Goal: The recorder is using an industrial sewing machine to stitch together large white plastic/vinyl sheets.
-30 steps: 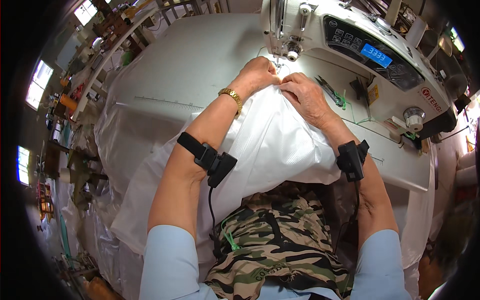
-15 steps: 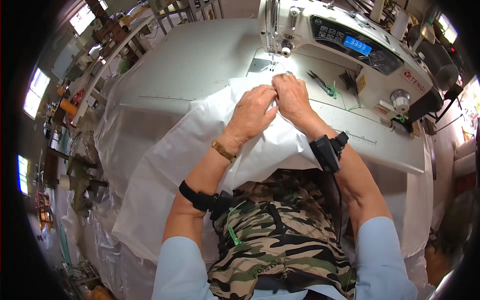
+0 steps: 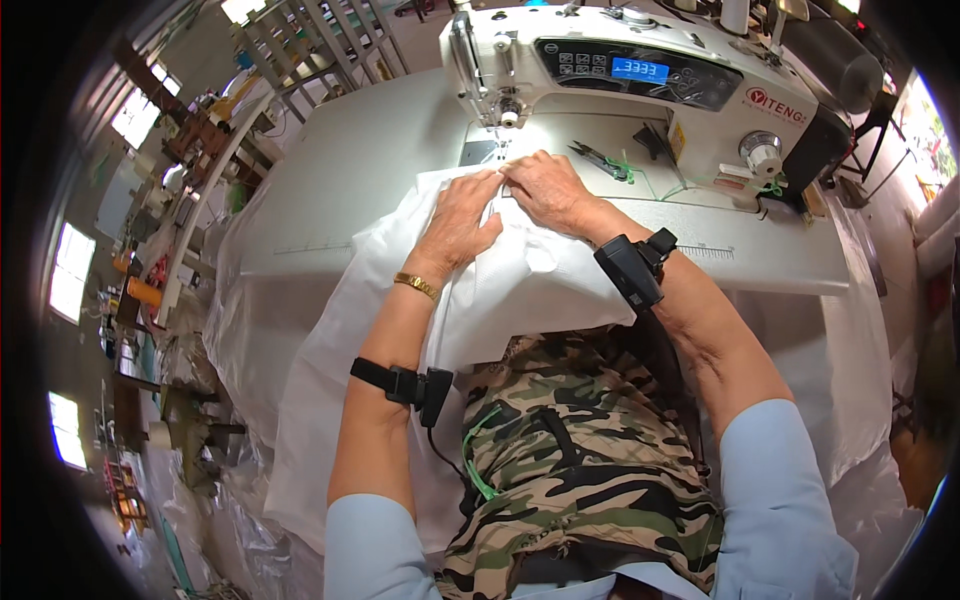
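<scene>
Left hand (image 3: 458, 222) and right hand (image 3: 548, 190) pinch white fabric (image 3: 540, 285); the left has drawn nearer the person, leaving the fabric apparently short of the presser foot (image 3: 502, 151).

From afar, I have both forearms (image 3: 385, 325) angled forward and inward, palms down. My left hand (image 3: 455, 225) has its thumb (image 3: 489, 232) spread from the fingers (image 3: 474, 186); my right hand (image 3: 548, 192) bends inward, fingertips beside the left's.

Light beneath the long white sewing machine (image 3: 620, 70) nearly bleaches the upper folds of the loose white cloth (image 3: 540, 300); rectangular panes of window (image 3: 73, 270) glare; curved, black-rimmed edges seem softly blurred.
</scene>
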A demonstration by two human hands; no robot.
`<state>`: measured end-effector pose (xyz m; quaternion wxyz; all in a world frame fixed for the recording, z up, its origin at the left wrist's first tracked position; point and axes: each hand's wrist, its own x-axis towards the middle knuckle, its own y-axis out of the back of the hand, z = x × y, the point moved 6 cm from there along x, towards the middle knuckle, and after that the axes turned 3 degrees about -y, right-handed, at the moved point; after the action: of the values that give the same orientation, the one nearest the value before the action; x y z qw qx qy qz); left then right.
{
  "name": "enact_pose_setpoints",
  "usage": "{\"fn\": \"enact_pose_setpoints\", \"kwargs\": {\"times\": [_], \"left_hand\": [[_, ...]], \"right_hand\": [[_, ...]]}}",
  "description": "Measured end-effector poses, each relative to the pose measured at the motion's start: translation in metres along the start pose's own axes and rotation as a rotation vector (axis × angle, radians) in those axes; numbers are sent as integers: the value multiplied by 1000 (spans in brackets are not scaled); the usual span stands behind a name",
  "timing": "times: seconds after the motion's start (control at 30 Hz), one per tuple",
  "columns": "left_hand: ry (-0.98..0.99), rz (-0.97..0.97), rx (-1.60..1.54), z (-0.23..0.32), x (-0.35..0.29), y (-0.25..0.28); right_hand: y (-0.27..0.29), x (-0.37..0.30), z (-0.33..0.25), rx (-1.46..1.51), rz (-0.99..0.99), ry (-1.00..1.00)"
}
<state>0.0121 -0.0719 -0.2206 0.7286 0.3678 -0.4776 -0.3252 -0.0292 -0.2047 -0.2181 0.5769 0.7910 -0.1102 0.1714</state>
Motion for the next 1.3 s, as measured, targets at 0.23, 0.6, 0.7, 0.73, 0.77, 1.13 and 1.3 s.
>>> {"fn": "enact_pose_setpoints", "kwargs": {"times": [0.23,0.6,0.7,0.73,0.77,1.13,1.3], "left_hand": [[63,-49,19,-6,9,-4],[64,-30,-19,-3,22,-7],[70,-46,23,-4,26,-8],[71,-56,21,-4,28,-8],[67,-50,43,-4,30,-8],[47,-2,92,-13,39,-15],[23,-13,112,-12,41,-16]], "right_hand": [[-8,0,9,0,43,15],[-6,6,17,-23,66,15],[-4,8,16,-47,137,58],[-4,9,17,-40,134,51],[-5,10,19,-51,105,29],[0,24,53,591,255,-267],[5,33,65,694,376,-223]]}}
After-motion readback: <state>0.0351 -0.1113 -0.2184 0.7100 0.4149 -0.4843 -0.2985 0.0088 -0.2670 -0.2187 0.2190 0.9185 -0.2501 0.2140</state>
